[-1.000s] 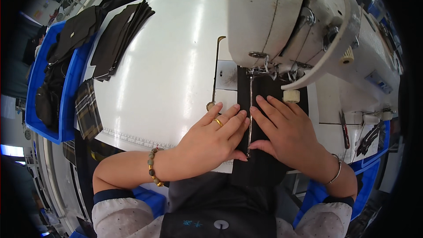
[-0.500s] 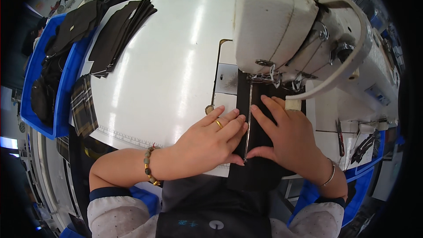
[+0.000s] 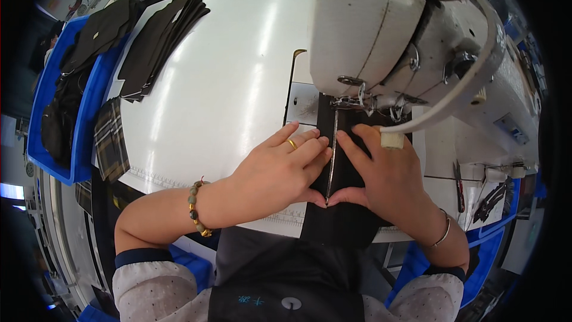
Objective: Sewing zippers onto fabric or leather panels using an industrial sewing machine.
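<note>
Black fabric (image 3: 339, 226) with a silver metal-toothed zipper (image 3: 334, 158) lies under the presser foot (image 3: 342, 102) of a white sewing machine (image 3: 348, 24). The zipper runs from the foot toward me. Flat on the cloth just left of the teeth rests my left hand (image 3: 277, 167), fingers stretched out, thumb by the zipper's near end. My right hand (image 3: 390, 176) lies spread on the fabric to the right of the teeth, with its thumb reaching the same near end. Neither hand is closed round anything.
A stack of dark fabric pieces (image 3: 161, 48) lies on the white table (image 3: 226, 83). At the left edge hang plaid cloth (image 3: 111, 143) and a blue bin (image 3: 77, 170) of dark pieces. Scissors-like snips (image 3: 459, 188) lie right of the machine. A ruler strip (image 3: 155, 179) follows the near edge.
Both hands and the fabric have moved a little away from me, toward the presser foot. The thumbs have come closer together at the zipper's near end.
</note>
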`<state>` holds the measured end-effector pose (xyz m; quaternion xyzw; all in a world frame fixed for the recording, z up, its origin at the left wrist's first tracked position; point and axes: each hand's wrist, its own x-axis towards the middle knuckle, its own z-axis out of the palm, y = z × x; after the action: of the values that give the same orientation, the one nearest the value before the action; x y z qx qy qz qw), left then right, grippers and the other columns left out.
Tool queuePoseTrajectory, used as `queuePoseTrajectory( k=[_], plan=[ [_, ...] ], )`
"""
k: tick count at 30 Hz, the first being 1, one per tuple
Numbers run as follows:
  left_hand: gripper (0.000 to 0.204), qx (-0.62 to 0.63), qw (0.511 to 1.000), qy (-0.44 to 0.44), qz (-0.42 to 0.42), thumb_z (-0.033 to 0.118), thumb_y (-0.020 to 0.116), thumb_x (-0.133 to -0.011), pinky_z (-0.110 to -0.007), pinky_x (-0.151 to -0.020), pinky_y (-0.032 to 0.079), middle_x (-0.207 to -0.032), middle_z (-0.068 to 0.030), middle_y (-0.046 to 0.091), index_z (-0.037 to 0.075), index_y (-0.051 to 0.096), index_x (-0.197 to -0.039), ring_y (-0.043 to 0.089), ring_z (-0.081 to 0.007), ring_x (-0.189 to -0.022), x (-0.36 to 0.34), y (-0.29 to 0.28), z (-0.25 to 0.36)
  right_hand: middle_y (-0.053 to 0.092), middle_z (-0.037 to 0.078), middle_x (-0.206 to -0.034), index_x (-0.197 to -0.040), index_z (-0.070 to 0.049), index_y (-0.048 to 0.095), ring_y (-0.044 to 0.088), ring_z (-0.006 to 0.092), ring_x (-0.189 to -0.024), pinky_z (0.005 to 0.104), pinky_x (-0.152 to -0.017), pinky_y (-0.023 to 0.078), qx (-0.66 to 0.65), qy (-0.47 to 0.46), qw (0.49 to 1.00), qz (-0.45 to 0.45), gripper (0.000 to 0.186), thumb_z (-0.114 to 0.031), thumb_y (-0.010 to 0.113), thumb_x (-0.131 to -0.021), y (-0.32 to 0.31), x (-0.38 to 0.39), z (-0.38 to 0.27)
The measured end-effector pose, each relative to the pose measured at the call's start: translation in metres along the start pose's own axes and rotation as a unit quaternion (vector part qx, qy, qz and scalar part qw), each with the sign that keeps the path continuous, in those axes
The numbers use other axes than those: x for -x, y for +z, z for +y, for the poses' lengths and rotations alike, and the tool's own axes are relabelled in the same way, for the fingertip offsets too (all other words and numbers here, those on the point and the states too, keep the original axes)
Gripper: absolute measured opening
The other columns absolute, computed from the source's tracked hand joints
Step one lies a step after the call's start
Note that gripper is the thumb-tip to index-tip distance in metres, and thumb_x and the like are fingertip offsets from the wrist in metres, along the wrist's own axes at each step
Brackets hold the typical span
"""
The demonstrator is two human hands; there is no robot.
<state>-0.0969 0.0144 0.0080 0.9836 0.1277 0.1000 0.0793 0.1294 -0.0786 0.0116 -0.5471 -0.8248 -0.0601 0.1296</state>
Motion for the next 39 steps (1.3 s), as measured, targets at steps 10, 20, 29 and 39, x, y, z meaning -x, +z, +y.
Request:
queuePoseTrajectory(
  k=[10,20,29,39],
  plan=[
    [0.074,-0.025,1.0,-0.012,0.006,0.054,0.075,-0.076,-0.047,-0.113,0.045,-0.132,-0.0078,0.062,0.002,0.07,-0.128,0.055,-0.027,-0.133,0.0,-0.002,0.004,0.059,0.005,-0.087,-0.13,-0.006,0.067,0.057,0.0222,-0.08,0.0362,-0.07,0.042,-0.014,0.063,0.998,-0.014,0.095,-0.071,0.078,-0.061,0.004,-0.006,0.005],
    [0.073,-0.001,1.0,-0.011,0.013,0.052,0.079,-0.069,-0.043,-0.106,0.047,-0.125,-0.0041,0.062,0.005,0.072,-0.124,0.057,-0.0247,-0.122,-0.006,-0.006,-0.007,0.061,0.019,-0.13,-0.134,-0.003,0.064,0.058,0.0361,-0.123,0.0454,-0.099,0.05,-0.037,0.008,0.998,-0.048,0.086,-0.054,0.083,-0.069,-0.013,0.019,-0.014],
    [0.069,0.021,0.999,-0.014,0.04,0.055,0.077,-0.072,-0.046,-0.107,0.044,-0.128,-0.0048,0.065,0.005,0.074,-0.12,0.059,-0.0282,-0.12,-0.025,-0.002,-0.035,0.065,0.02,-0.111,-0.131,-0.003,0.066,0.063,0.038,-0.117,0.0466,-0.101,0.048,-0.04,0.028,0.998,-0.024,0.082,-0.053,0.084,-0.07,0.001,0.001,0.008],
    [0.053,-0.001,0.997,0.006,0.077,0.043,0.079,-0.076,-0.039,-0.104,0.048,-0.121,-0.003,0.068,0.007,0.077,-0.115,0.059,-0.0216,-0.121,-0.013,0.001,-0.024,0.058,0.017,-0.145,-0.133,-0.007,0.066,0.062,0.0318,-0.128,0.0425,-0.094,0.053,-0.026,0.002,0.998,-0.051,0.071,-0.052,0.078,-0.08,0.001,0.01,-0.004]
  ],
)
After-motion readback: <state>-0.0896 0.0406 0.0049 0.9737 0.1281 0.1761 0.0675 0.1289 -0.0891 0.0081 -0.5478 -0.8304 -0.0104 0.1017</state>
